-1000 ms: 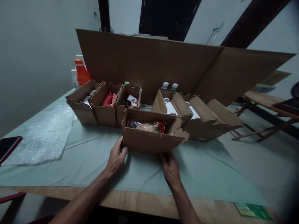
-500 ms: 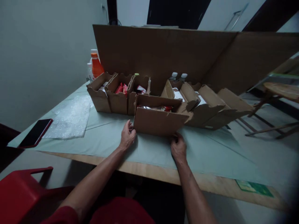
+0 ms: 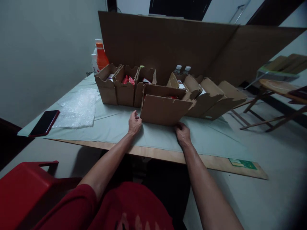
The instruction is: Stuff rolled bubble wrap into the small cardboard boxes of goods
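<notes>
Fingers (image 3: pixel 135 113) of the left hand (image 3: pixel 134 124) are loosely curled and half open at the left end of the front box (image 3: pixel 164 110), with no firm hold visible; whether the thumb touches the cardboard cannot be told. Fingers of the right hand (image 3: pixel 183 133) are bent against the lower right edge of this box; their tips are hidden, so their opening and grip cannot be confirmed. Position of the front box: on the green cloth (image 3: pixel 158 137), ahead of the other containers, long wall toward the person; full contact with the cloth cannot be verified. Loading is judged at least partly complete, since a red wrapper (image 3: pixel 173 97) shows inside. Behind it, to the left, 3 boxes (image 3: pixel 125 96) stand side by side, the middle 1 containing red packets (image 3: pixel 129 80); to the right are several tilted boxes (image 3: pixel 212 88). Positioning is judged unfinished: 2 hands are at the front box, and it stands out of line with both groups. Any remaining loading cannot be determined.
</notes>
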Demonstrator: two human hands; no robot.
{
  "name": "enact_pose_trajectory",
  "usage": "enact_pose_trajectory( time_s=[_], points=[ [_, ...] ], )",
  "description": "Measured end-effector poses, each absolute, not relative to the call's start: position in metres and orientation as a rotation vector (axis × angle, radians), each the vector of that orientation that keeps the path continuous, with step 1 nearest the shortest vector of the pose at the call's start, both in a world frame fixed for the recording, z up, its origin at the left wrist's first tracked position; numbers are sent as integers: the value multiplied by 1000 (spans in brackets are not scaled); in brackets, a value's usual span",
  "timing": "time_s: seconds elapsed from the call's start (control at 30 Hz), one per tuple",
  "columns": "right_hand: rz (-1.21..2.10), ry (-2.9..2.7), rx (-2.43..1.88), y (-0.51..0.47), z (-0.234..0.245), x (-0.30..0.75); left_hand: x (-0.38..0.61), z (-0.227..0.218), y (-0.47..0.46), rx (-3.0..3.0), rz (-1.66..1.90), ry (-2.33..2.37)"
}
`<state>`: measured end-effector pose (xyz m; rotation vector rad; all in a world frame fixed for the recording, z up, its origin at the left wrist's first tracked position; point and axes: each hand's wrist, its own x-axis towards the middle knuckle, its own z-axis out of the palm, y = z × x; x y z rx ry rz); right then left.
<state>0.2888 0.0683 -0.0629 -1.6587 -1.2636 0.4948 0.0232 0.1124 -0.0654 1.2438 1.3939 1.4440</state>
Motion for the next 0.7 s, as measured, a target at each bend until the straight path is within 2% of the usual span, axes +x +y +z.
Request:
enact_pose_trajectory(
  time_s=[0.7],
  points=[
    [573,-1286,-1616,68,-57,298,31,-65,114,1444,1453,1390]
  ],
)
